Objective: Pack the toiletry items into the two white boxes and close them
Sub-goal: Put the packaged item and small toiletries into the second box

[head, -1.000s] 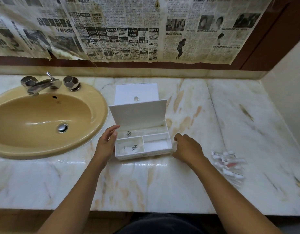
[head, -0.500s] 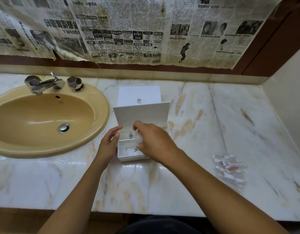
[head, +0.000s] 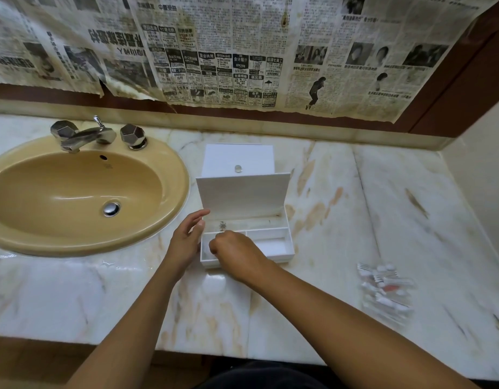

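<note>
Marble counter (head: 341, 248) with a tan sink (head: 74, 192) at left, chrome faucet (head: 85, 136) behind the bowl, old newspaper (head: 242, 51) taped across the wall. Near white box (head: 273, 248) sits open in the middle of the counter, lid (head: 242, 195) standing upright at the back; inside, one long rear compartment and two front compartments, left and right. Small dark speck or item (head: 222, 226) lies in the rear compartment, too small to identify. Second white box (head: 237, 160) sits closed directly behind the open one, touching or just behind its lid, small clear knob (head: 237, 168) on top. Left hand (head: 186, 240) rests against the open box's left wall, fingers fairly straight, thumb up near the lid edge, not curled round anything. Right hand (head: 234, 254) is over the front-left compartment, knuckles up, fingers curled down into it; cannot tell whether it holds anything, fingertips hidden by the back of the hand. Pile of toiletry items (head: 387, 287) in clear wrappers lies on the counter well to the right of the box, blurred, white pieces with a reddish one among them, apart from both hands. Front-right compartment shows white floor only. Dark clothing visible at bottom edge.
</note>
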A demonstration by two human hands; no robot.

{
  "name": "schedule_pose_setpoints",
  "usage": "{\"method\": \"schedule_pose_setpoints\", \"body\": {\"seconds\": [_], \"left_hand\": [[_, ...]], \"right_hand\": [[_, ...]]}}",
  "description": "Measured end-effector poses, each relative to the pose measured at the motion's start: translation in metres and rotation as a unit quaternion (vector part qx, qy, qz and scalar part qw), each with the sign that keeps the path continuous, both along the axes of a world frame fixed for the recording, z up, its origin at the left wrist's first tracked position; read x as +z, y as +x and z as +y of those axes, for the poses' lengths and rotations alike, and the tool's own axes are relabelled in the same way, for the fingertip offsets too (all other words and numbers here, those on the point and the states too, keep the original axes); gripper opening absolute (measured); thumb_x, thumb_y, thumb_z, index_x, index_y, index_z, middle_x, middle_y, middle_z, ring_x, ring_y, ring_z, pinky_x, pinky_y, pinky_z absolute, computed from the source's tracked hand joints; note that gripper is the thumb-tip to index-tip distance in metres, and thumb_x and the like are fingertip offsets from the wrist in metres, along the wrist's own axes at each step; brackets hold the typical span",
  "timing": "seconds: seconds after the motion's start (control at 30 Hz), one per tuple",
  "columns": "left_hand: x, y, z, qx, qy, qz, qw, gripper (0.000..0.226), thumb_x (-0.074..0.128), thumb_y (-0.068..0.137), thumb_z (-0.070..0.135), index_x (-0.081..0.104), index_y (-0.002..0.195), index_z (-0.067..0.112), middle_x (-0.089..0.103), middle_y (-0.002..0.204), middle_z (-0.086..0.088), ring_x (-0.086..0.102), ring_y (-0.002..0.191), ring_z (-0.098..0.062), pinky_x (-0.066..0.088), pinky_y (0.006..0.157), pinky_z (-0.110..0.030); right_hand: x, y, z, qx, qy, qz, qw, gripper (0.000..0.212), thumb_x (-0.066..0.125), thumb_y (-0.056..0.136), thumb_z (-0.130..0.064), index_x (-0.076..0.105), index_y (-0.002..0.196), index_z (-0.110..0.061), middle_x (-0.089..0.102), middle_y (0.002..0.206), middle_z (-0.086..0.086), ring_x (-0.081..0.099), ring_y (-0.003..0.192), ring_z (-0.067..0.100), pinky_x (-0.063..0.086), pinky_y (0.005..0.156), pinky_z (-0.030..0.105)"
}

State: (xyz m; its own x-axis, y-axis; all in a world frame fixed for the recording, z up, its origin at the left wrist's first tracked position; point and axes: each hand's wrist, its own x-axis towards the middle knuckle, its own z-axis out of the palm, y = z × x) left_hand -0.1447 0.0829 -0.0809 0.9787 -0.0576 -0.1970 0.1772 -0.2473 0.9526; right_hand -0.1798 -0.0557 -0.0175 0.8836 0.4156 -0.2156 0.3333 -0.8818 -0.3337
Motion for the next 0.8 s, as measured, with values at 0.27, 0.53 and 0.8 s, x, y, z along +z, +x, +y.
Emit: {"method": "schedule_pose_setpoints", "body": {"seconds": [0.27, 0.53, 0.8], "left_hand": [[-0.001, 0.001, 0.001, 0.002, -0.011, 0.004, 1.0, 0.024, 0.047, 0.103, 0.027, 0.062, 0.114, 0.043, 0.058, 0.124, 0.022, 0.05, 0.121, -0.002, 0.039, 0.099, -0.021], [-0.001, 0.0, 0.0, -0.002, -0.003, -0.008, 1.0, 0.025, 0.047, 0.103, 0.027, 0.061, 0.113, 0.045, 0.059, 0.125, 0.019, 0.051, 0.122, -0.004, 0.039, 0.101, -0.026], [-0.003, 0.0, 0.0, 0.002, -0.009, 0.003, 1.0, 0.024, 0.048, 0.102, 0.03, 0.063, 0.114, 0.044, 0.059, 0.126, 0.018, 0.052, 0.123, -0.007, 0.045, 0.104, -0.04]], "right_hand": [[0.005, -0.009, 0.003, -0.009, 0.009, -0.027, 1.0, 0.044, 0.043, 0.099, -0.042, 0.067, 0.099, -0.005, 0.063, 0.101, 0.014, 0.053, 0.101, 0.029, 0.039, 0.079, 0.039], [-0.019, -0.023, 0.005, 0.0, -0.022, 0.046, 0.999, 0.073, 0.028, 0.091, -0.069, 0.052, 0.13, -0.012, 0.05, 0.129, 0.013, 0.041, 0.122, 0.029, 0.029, 0.105, 0.047], [-0.012, -0.018, -0.006, -0.028, 0.065, 0.113, 0.991, 0.073, 0.037, 0.088, -0.07, 0.053, 0.129, -0.012, 0.05, 0.13, 0.012, 0.042, 0.124, 0.027, 0.038, 0.099, 0.043]]}}
